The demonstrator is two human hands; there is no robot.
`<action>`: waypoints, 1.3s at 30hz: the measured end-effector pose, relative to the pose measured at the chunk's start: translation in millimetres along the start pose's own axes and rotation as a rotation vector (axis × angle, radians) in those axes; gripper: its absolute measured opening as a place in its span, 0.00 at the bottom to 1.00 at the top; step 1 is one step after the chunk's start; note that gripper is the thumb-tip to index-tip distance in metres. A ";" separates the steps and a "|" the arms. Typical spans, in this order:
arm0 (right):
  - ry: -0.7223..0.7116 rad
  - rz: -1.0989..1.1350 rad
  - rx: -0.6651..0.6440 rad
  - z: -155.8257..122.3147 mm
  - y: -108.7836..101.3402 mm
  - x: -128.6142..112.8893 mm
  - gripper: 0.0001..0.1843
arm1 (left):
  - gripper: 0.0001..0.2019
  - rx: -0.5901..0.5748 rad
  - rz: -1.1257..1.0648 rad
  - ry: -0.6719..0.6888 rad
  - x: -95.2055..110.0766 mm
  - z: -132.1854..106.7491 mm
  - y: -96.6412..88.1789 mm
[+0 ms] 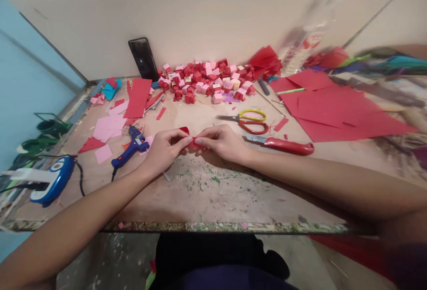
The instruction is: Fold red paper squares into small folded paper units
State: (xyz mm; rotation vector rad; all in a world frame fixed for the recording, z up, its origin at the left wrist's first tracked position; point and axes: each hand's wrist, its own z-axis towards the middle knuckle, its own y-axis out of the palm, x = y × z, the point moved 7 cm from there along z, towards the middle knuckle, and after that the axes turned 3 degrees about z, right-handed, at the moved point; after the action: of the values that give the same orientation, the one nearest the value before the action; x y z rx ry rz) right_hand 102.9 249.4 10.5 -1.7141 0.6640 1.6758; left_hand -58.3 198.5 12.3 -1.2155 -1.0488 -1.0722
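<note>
My left hand [164, 148] and my right hand [223, 142] meet over the middle of the wooden board [207, 192]. Both pinch one small folded piece of red paper [191, 139] between fingertips and thumbs. The paper piece is mostly hidden by my fingers; a red fold sticks up at its left end. Just left of my left hand lies a blue glue gun [131, 148]. Scissors with yellow and red handles [248, 121] lie just beyond my right hand.
A heap of small red and pink paper cubes [207, 81] sits at the back by the wall. Red sheets [333, 110] cover the right. A red-handled knife [283, 144], a phone [143, 58], pink scraps [108, 127] and a blue-white device [50, 183] lie around.
</note>
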 end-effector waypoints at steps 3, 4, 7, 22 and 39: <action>-0.004 -0.067 0.014 0.2 -1.0 -2.0 0.11 | 0.15 0.012 0.037 0.017 4.5 0.2 -0.9; -0.011 -0.083 0.021 0.2 -1.3 -2.7 0.11 | 0.15 0.010 0.050 0.025 5.4 0.2 -0.9; -0.022 -0.043 0.001 -0.1 0.5 -1.9 0.11 | 0.12 -0.011 0.060 0.040 5.3 -0.2 0.7; -0.032 -0.023 0.000 0.2 -0.4 -6.1 0.11 | 0.11 0.092 0.147 0.100 12.3 -5.7 -8.4; -0.019 -0.010 0.027 -1.7 0.3 -7.5 0.14 | 0.12 -0.100 0.334 0.677 117.0 -85.7 0.9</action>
State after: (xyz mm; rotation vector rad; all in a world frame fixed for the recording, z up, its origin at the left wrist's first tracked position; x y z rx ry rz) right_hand 103.4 247.3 17.9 -1.6780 0.6651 1.6670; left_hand -32.8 106.4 121.5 -0.9492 -0.2644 -1.1561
